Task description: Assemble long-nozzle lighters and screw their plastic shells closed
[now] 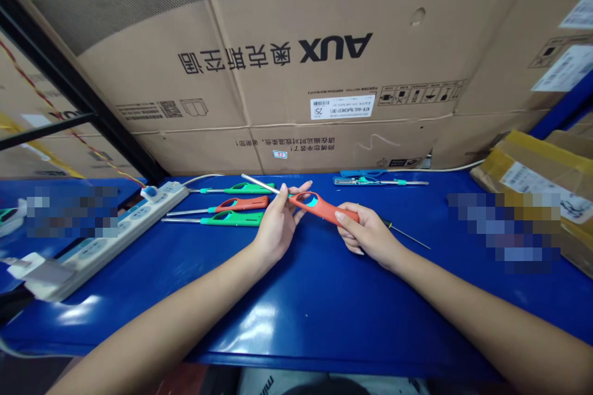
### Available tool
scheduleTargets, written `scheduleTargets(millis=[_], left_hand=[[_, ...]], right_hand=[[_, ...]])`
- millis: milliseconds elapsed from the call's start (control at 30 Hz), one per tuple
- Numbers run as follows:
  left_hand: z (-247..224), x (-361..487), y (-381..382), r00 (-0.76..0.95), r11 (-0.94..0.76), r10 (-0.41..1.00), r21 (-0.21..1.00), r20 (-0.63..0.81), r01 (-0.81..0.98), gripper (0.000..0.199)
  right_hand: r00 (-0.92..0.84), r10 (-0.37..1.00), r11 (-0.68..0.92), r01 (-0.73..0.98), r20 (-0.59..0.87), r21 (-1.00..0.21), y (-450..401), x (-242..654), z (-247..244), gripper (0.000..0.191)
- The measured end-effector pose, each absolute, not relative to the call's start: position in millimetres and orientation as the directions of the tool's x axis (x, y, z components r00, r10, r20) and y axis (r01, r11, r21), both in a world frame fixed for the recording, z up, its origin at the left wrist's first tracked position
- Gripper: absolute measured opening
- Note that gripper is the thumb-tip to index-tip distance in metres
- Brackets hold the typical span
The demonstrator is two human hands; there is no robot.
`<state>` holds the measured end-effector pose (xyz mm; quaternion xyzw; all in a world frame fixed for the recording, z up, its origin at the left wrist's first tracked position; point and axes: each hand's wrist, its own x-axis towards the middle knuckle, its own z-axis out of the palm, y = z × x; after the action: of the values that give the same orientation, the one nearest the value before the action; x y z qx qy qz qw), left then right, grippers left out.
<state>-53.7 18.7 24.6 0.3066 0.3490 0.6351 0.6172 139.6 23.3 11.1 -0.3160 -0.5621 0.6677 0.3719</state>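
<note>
Screwdriver (410,237) partly hidden behind the right grip (370,233), taped carton (528,157) cut off by the right edge

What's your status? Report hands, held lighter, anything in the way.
Left hand holding orange lighter near its neck; right hand gripping its rear. Metal tube points away, leftward. Screwdriver nearby, partly hidden by right hand.

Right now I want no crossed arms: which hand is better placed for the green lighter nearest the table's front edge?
Likely the left hand: it is beside the handle end of that green lighter. The right hand is farther away, gripping the held orange lighter.
</note>
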Motion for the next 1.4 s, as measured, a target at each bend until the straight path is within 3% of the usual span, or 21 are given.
scheduleTargets(millis=[333,600,833,1200,1400], left_hand=[[29.1,-52.9,17.9,-0.079,-0.053,0.997,0.811,0.008,-0.583,0.030],[57.3,-55.1,3.1,-0.023,-0.196,0.977,0.848,0.213,-0.493,0.030],[51.1,-52.8,2.1,-0.064,-0.227,0.972,0.842,0.225,-0.490,0.031],[55.7,-50.8,-6.1,0.002,-0.276,0.951,0.849,0.310,-0.452,0.031],[50.7,-48.5,-8.3,-0.001,-0.291,0.946,0.844,0.325,-0.450,0.030]], right_hand=[[-0.538,0.843,-0.145,-0.216,-0.006,-0.966,8.1,125.1,4.1,0.044],[-0.689,0.723,-0.083,-0.155,0.047,-0.984,-1.6,122.5,0.4,0.040],[-0.627,0.773,0.026,-0.122,0.097,-0.992,-9.6,121.1,-15.8,0.040],[-0.661,0.747,-0.028,-0.130,0.066,-0.991,-13.0,123.7,-16.3,0.044],[-0.632,0.766,0.105,-0.061,0.120,-0.993,-14.5,126.3,-20.0,0.039]])
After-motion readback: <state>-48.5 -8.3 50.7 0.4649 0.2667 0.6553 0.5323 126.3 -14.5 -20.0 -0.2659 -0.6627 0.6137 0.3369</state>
